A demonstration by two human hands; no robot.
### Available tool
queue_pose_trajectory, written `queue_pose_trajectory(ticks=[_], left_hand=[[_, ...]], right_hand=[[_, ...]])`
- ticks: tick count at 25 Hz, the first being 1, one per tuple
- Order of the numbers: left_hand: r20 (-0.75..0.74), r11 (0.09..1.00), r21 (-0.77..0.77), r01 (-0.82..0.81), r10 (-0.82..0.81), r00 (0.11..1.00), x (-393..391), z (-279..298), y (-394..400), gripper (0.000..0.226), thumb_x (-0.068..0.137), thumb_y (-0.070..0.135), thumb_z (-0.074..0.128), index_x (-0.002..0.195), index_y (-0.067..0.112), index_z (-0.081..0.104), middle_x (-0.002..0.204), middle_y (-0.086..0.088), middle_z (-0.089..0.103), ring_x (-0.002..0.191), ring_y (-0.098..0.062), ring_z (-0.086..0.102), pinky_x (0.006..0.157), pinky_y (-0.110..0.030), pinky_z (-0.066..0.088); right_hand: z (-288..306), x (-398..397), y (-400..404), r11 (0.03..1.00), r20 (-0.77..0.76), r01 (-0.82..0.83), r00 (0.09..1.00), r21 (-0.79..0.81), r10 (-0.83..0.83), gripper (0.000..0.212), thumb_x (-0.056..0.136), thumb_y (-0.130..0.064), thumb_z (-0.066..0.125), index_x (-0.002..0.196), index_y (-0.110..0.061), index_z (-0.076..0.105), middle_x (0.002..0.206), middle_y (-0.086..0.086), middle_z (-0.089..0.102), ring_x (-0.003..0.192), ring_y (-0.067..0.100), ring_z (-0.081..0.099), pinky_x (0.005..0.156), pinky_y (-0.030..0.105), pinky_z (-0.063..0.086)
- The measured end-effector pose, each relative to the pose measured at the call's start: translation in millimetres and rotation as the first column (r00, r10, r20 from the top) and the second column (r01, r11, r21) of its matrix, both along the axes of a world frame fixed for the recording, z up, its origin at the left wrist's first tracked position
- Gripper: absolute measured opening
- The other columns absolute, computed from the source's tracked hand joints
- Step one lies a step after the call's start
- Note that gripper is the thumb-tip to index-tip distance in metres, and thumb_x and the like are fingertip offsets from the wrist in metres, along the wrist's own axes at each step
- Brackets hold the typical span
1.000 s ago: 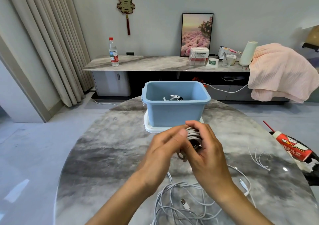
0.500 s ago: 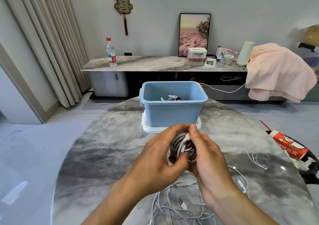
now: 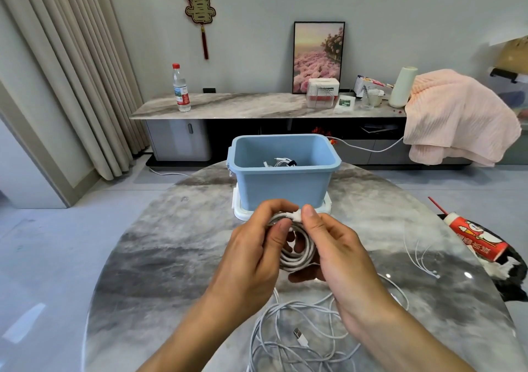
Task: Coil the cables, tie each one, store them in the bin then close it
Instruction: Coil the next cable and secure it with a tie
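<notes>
A coiled white cable (image 3: 297, 253) is held upright above the marble table (image 3: 160, 257), between both hands. My left hand (image 3: 254, 251) grips the coil's left side. My right hand (image 3: 334, 246) pinches a white tie (image 3: 295, 215) at the coil's top with thumb and forefinger. Behind the hands stands the open blue bin (image 3: 283, 177), resting on its white lid (image 3: 243, 213), with a tied cable (image 3: 281, 162) inside. A heap of loose white cables (image 3: 297, 334) lies on the table below my wrists.
Thin white ties (image 3: 420, 257) lie on the table to the right. A red and white tube (image 3: 474, 237) sits at the table's right edge. Beyond the table is a low sideboard (image 3: 243, 109) with a water bottle (image 3: 181, 89) and a pink blanket (image 3: 457, 117).
The coil has turned from edge-on to facing me, and my hands have spread apart slightly. My right fingers now pinch the tie at the coil's top.
</notes>
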State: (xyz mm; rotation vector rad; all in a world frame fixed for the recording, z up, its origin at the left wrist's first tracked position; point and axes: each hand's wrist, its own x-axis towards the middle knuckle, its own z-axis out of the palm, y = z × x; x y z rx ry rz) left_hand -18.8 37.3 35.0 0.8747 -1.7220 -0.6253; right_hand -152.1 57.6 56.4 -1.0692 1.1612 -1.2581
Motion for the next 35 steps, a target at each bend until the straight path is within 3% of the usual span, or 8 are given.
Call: queue_pose_trajectory(ticks=[8,11,14,19,25,27,31,35], left_hand=[[-0.648,0.829,0.486,0.276,0.13,0.75,-30,-18,6,0.031,0.085,0.03,0.065,0.11,0.011,0.064,0.088,-0.013,0.073,0.08,-0.023,0.068,0.071,-0.029,0.056],[-0.552,0.845,0.414,0.338,-0.062,0.832,-27,-22,5,0.03,0.094,0.031,0.057,0.122,0.021,0.061,0.093,-0.013,0.067,0.09,-0.022,0.065,0.084,-0.032,0.053],[-0.461,0.899,0.367,0.241,-0.049,0.886,-26,-15,2,0.029,0.094,0.026,0.047,0.116,0.014,0.062,0.081,-0.005,0.066,0.077,-0.016,0.061,0.074,-0.028,0.052],[-0.345,0.916,0.39,0.095,0.049,0.937,-25,-24,-1,0.017,0.103,0.016,0.046,0.1,0.017,0.063,0.067,0.0,0.059,0.064,-0.014,0.054,0.061,-0.028,0.047],[-0.157,0.929,0.369,-0.03,0.094,0.983,-31,-40,-14,0.018,0.102,0.012,0.045,0.098,0.02,0.061,0.066,0.009,0.058,0.064,-0.01,0.053,0.061,-0.026,0.044],[-0.121,0.921,0.386,-0.048,0.102,0.987,-34,-44,-16,0.019,0.102,0.013,0.045,0.098,0.022,0.061,0.066,0.011,0.06,0.064,-0.008,0.054,0.062,-0.024,0.044],[-0.185,0.867,0.498,-0.003,0.11,0.977,-37,-51,-18,0.021,0.104,0.01,0.042,0.1,0.018,0.061,0.065,0.009,0.057,0.059,-0.006,0.051,0.064,-0.037,0.056],[-0.28,0.817,0.573,0.065,0.121,0.952,-40,-51,-18,0.021,0.104,0.009,0.039,0.1,0.011,0.06,0.064,0.002,0.053,0.056,-0.009,0.052,0.058,-0.04,0.061]], right_hand=[[-39,9,-4,0.875,-0.379,0.168,0.852,-0.454,-0.36,0.019,0.099,-0.041,0.048,0.09,-0.025,0.055,0.077,-0.008,0.07,0.068,0.009,0.068,0.06,0.037,0.054],[-37,1,-12,0.897,-0.2,0.271,0.914,-0.35,-0.354,0.019,0.101,-0.031,0.053,0.087,-0.019,0.058,0.074,-0.003,0.071,0.067,0.01,0.069,0.061,0.028,0.053],[-33,-3,-14,0.928,-0.084,0.245,0.957,-0.28,-0.278,0.018,0.1,-0.024,0.053,0.087,-0.014,0.061,0.073,-0.001,0.071,0.066,0.007,0.066,0.062,0.018,0.049],[-47,-5,-16,0.968,-0.326,0.107,0.928,-0.226,-0.179,0.022,0.103,-0.035,0.047,0.089,-0.02,0.056,0.073,-0.001,0.067,0.065,0.012,0.062,0.063,0.039,0.054],[-27,-59,-44,0.997,-0.688,-0.055,0.722,0.047,0.073,0.033,0.1,-0.049,0.044,0.091,-0.023,0.062,0.081,-0.005,0.071,0.072,0.015,0.067,0.067,0.034,0.051],[-28,-106,-68,0.997,-0.71,0.039,0.704,0.064,0.018,0.021,0.097,-0.035,0.055,0.085,-0.021,0.066,0.078,-0.004,0.073,0.063,0.014,0.066,0.061,0.031,0.052],[-76,-208,-83,0.949,-0.881,0.307,0.465,0.072,-0.083,0.024,0.086,-0.013,0.066,0.067,-0.028,0.062,0.085,0.002,0.075,0.076,0.022,0.067,0.075,0.034,0.054],[-129,-266,-70,0.875,-0.967,0.472,0.254,0.106,-0.02,0.014,0.085,-0.015,0.066,0.084,-0.029,0.067,0.11,0.005,0.072,0.101,0.03,0.064,0.086,0.035,0.052]])
